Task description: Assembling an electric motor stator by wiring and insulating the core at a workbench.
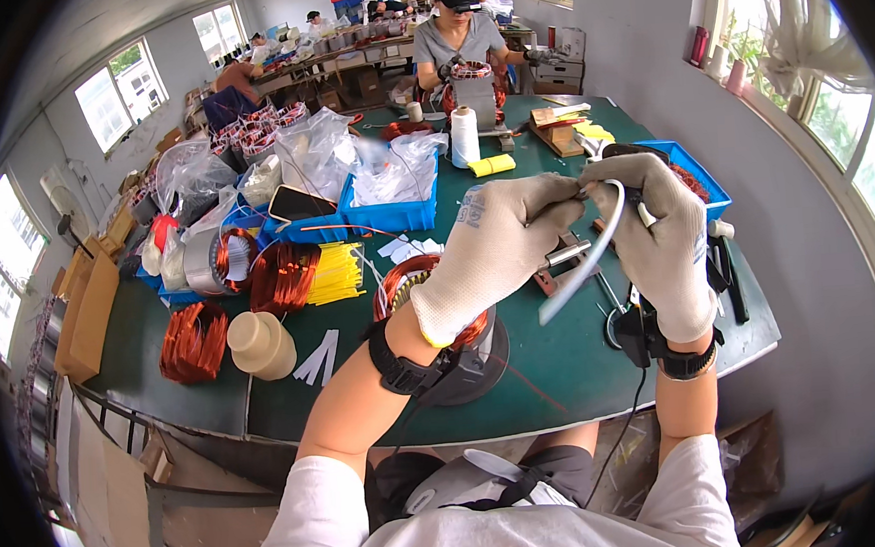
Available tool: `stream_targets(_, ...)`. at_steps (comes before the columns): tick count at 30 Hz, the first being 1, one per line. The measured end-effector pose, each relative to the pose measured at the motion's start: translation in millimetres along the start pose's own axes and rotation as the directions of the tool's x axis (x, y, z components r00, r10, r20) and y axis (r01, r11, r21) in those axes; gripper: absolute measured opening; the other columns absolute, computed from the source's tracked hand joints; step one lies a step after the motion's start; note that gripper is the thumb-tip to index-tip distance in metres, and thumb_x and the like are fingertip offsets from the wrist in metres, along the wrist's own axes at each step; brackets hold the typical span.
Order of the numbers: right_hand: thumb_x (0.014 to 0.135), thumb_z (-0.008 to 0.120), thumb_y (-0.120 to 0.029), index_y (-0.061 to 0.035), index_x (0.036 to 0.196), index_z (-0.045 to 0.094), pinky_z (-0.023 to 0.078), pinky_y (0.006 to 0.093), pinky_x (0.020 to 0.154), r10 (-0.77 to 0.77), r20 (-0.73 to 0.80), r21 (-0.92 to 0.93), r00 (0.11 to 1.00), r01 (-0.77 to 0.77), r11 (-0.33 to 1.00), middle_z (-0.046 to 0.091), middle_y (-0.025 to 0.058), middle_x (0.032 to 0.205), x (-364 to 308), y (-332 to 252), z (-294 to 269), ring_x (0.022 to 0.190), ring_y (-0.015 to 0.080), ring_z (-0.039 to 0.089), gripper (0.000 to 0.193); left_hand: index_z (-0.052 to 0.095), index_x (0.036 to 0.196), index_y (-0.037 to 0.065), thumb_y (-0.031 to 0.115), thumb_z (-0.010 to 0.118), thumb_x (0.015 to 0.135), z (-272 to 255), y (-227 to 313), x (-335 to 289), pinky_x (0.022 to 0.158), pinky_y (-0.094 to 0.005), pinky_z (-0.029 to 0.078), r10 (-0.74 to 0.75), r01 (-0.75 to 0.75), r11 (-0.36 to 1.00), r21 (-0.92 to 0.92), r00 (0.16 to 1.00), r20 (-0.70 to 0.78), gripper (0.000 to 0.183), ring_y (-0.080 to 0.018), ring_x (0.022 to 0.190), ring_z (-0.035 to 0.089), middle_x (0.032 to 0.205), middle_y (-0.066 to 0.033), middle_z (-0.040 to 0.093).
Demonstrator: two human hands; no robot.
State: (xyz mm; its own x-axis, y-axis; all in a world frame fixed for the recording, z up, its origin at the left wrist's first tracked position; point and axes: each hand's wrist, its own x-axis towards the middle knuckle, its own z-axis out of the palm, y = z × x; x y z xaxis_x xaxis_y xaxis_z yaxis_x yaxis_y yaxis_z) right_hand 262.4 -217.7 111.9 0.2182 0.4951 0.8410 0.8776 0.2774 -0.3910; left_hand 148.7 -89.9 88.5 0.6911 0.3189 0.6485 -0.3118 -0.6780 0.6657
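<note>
Both hands wear pale knit gloves with grey-coated fingers and are raised above the green table, fingertips meeting. My right hand (pixel 663 230) is closed on a thin white tube (pixel 596 249), which curves out by its fingertips and hangs down between the hands. My left hand (pixel 501 240) is pinched against the right fingertips; what it grips there is hidden. Below my left forearm, a motor stator with copper windings (pixel 409 267) sits on a dark round stand (pixel 476 371), partly covered by the arm.
Copper coil bundles (pixel 193 344), yellow strips (pixel 335 275) and a cream plastic container (pixel 262 345) lie left. Blue bins (pixel 394 216) stand behind. Scissors (pixel 616 325) lie near my right hand. Across the table (pixel 386 407), a co-worker (pixel 455 42) handles another stator.
</note>
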Motion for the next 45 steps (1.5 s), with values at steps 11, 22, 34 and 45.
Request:
stream_targets(11,0.087,0.068,-0.013,0.004,0.088,0.064,0.045,0.025,0.055,0.408,0.285,0.2,0.867,-0.47,0.86,0.064,0.0044,0.069,-17,70,55,0.063,0.0056,0.055,0.017,0.064,0.103,0.006,0.016,0.055,0.091,3,-80,-41,0.079,-0.0452,0.051,-0.292,0.147,0.807,0.572,0.941,0.17,0.018,-0.0375,0.089,0.066,0.09,-0.0195,0.067)
stream_targets(22,0.088,0.068,-0.016,0.0036,0.093,0.067,0.051,0.0274,0.074,0.192,0.493,0.634,0.849,-0.501,0.589,0.068,0.0033,0.086,-67,85,123,0.08,0.0083,0.06,0.02,0.058,0.12,0.002,0.004,0.064,0.081,-14,6,-68,0.094,-0.045,0.046,0.308,-0.315,0.917,0.245,0.949,0.065,0.039,-0.0371,0.112,0.057,0.122,-0.0175,0.058)
stream_targets(34,0.088,0.064,-0.009,0.0033,0.115,0.062,0.044,0.0208,0.063,0.508,0.498,0.222,0.703,-0.67,0.709,0.062,0.0,0.09,-66,84,94,0.075,0.0049,0.052,0.03,0.067,0.094,0.005,0.034,0.08,0.064,-1,109,-104,0.065,-0.0336,0.055,0.473,-0.473,0.881,0.008,0.881,-0.022,0.043,-0.0266,0.079,0.064,0.093,-0.0085,0.066)
stream_targets(45,0.084,0.068,-0.009,-0.0028,0.107,0.068,0.049,0.0307,0.069,0.136,0.326,0.132,0.936,-0.188,0.973,0.066,0.0133,0.085,-43,-12,93,0.074,0.0225,0.062,0.024,0.065,0.092,0.007,0.019,0.065,0.075,-59,80,-130,0.074,-0.0349,0.048,0.427,-0.418,0.903,-0.098,0.897,0.115,0.021,-0.0273,0.086,0.061,0.1,-0.0096,0.063)
